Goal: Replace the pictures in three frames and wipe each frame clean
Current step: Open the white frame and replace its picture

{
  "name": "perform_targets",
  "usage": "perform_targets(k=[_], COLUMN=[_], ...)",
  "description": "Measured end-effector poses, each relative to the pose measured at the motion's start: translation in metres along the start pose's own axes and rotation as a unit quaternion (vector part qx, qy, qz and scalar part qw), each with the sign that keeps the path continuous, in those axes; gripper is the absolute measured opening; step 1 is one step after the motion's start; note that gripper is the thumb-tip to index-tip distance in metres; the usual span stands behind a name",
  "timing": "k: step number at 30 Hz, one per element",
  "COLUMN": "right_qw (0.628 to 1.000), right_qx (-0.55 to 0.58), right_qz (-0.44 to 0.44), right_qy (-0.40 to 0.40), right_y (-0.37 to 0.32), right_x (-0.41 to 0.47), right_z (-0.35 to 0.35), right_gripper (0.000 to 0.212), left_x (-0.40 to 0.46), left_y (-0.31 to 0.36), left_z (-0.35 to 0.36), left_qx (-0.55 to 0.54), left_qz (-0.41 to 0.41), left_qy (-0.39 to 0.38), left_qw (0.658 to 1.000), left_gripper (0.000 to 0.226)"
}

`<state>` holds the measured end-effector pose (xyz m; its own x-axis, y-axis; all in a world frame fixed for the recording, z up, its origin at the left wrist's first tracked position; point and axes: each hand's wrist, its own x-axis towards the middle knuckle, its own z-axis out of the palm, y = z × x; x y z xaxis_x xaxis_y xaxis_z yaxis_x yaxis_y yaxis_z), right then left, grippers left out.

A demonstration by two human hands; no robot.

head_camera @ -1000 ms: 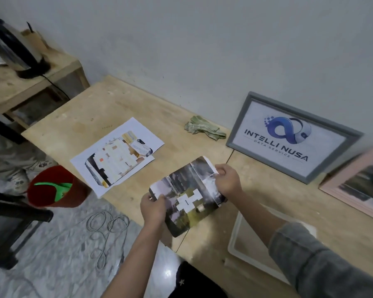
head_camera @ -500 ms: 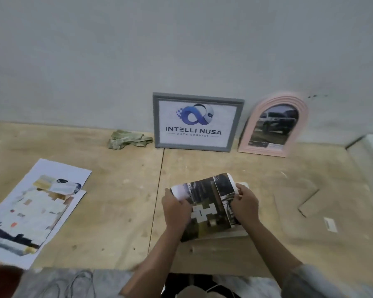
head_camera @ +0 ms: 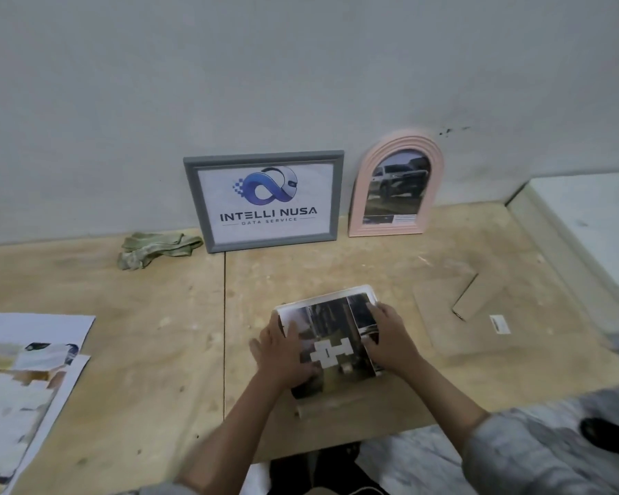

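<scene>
Here the print (head_camera: 331, 346) lay face up on the white frame (head_camera: 367, 291), near the front edge of the worktop (head_camera: 158, 316), w/ the frame's rim showing only along the far side and right corner. Left hand (head_camera: 285, 353) was flat on the print's left part, fingers spread and fairly straight, pressing rather than gripping. Right hand (head_camera: 390, 342) covered the right edge, fingers laid over it; whether any fingertip was tucked under the paper can't be told. Neither hand looked closed around anything.

Step in hand, as I'd judge it: seating the new print into the third frame. The gray frame (head_camera: 265, 201) w/ a logo and the pink arched frame (head_camera: 395, 189) w/ a car photo stood upright against the wall (head_camera: 301, 66), side by side, both filled. The print looked skewed vs. the frame, so next move prob. calls for squaring the edges, smoothing it flat, then fitting the backing board (head_camera: 458, 316), which lay just right of the frame w/ its stand flap raised. Thin paper could crease if pushed hard.

Wiping needs the cloth (head_camera: 154, 250), crumpled by the wall left of the gray frame. Spare sheets (head_camera: 25, 369) sat far left, well apart.
</scene>
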<state>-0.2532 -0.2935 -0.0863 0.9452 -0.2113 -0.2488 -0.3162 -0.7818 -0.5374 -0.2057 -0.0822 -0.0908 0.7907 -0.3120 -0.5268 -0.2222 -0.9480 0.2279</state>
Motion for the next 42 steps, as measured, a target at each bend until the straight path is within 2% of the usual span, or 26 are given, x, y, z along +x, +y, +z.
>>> perform_targets(k=[4,6,13,21,28,32,36,39,42], right_qw=[0.969,0.963,0.963,0.961,0.926,0.912,0.938,0.965,0.982], right_qx=[-0.177,-0.196,-0.207,-0.22,-0.311,-0.338,-0.265,-0.202,-0.156], right_qz=[-0.053,-0.056,-0.055,-0.097,-0.166,-0.187,-0.202,-0.162,-0.103], right_qy=[-0.163,-0.176,-0.161,-0.136,-0.138,-0.138,-0.089,-0.047,0.001], right_y=[0.009,0.015,0.026,0.036,0.048,0.061,0.076,0.108,0.153], right_x=[0.008,0.011,0.016,0.012,0.015,0.023,0.02,0.015,0.015], right_z=[0.0,0.002,-0.001,0.001,-0.008,-0.014,-0.035,-0.058,-0.077], right_gripper=[0.086,0.088,0.087,0.079,0.062,0.063,0.057,0.057,0.061], left_x=[0.003,0.004,0.009,0.001,-0.009,-0.014,-0.008,0.002,0.008], left_y=[-0.011,-0.013,-0.013,-0.016,0.0,0.033,0.083,0.132,0.187], left_z=[0.001,0.002,0.008,0.012,0.012,0.014,0.024,0.031,0.039], left_qx=[0.051,0.05,0.042,0.02,-0.021,-0.053,-0.107,-0.146,-0.244], left_qz=[0.033,0.034,0.041,0.046,-0.007,-0.066,-0.107,-0.062,-0.023], left_qy=[-0.06,-0.058,-0.028,-0.015,0.0,0.062,0.152,0.211,0.212], left_qw=[0.996,0.996,0.998,0.999,1.0,0.995,0.977,0.964,0.946], left_gripper=[0.125,0.126,0.122,0.116,0.104,0.081,0.062,0.055,0.058])
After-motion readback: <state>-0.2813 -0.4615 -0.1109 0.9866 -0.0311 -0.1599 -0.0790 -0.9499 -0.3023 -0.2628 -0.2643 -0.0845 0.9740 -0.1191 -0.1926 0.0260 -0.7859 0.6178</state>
